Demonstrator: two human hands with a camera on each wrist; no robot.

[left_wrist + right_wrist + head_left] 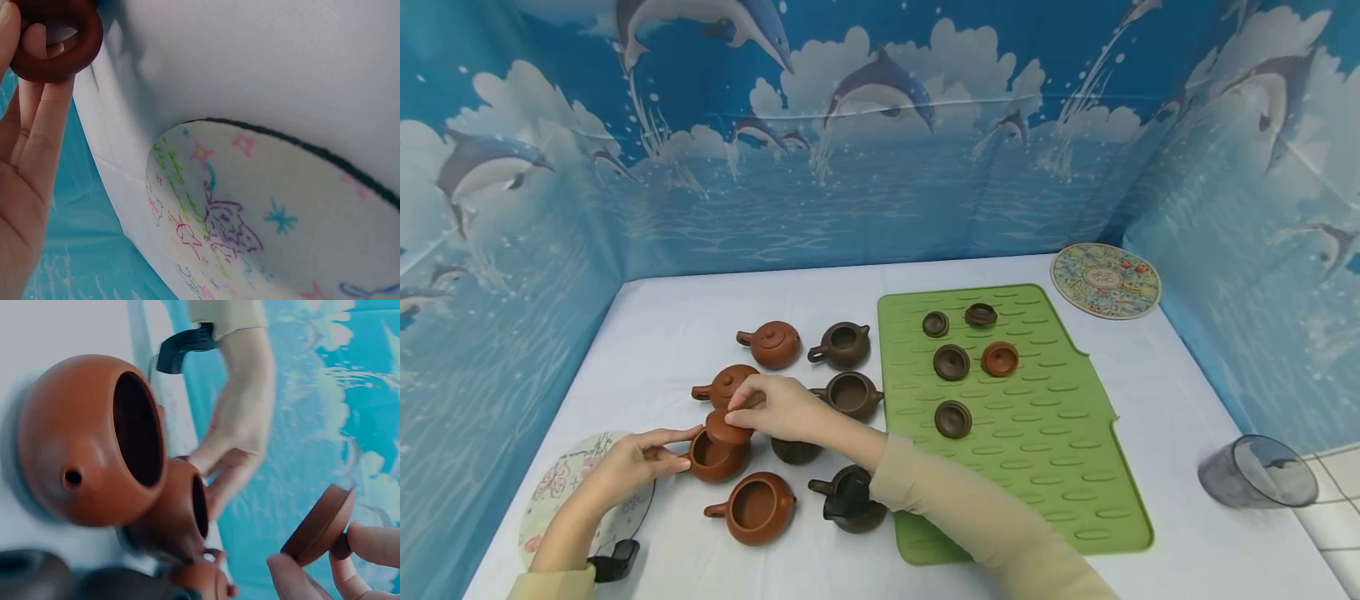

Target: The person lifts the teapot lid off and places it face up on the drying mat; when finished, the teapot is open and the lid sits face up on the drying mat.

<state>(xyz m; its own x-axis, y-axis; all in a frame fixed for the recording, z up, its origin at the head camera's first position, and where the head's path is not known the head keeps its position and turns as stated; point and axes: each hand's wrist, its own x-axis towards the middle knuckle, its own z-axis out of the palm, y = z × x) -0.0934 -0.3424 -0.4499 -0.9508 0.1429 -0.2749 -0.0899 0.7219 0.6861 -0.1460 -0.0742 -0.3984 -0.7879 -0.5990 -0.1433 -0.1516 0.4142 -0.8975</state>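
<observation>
My left hand [634, 465] grips a reddish-brown teapot [717, 464] by its handle [89, 40], which the left wrist view shows with fingers around it. My right hand [782, 407] pinches a matching lid [317, 526] by its knob. In the head view that lid hangs tilted over the teapot's far rim; whether it touches cannot be told. Just behind stands a lidded reddish teapot [730, 383], and another lidded one [775, 345] is farther back. An open reddish teapot [760, 510] sits nearer me.
Several dark lidless teapots, such as one [842, 345] at the back, line up beside the green mat [1045, 467]. Dark lids and a reddish lid [1000, 359] lie on it. A drawn-on round board [553, 492], a patterned disc [1106, 282] and a grey cup [1255, 473] stand around.
</observation>
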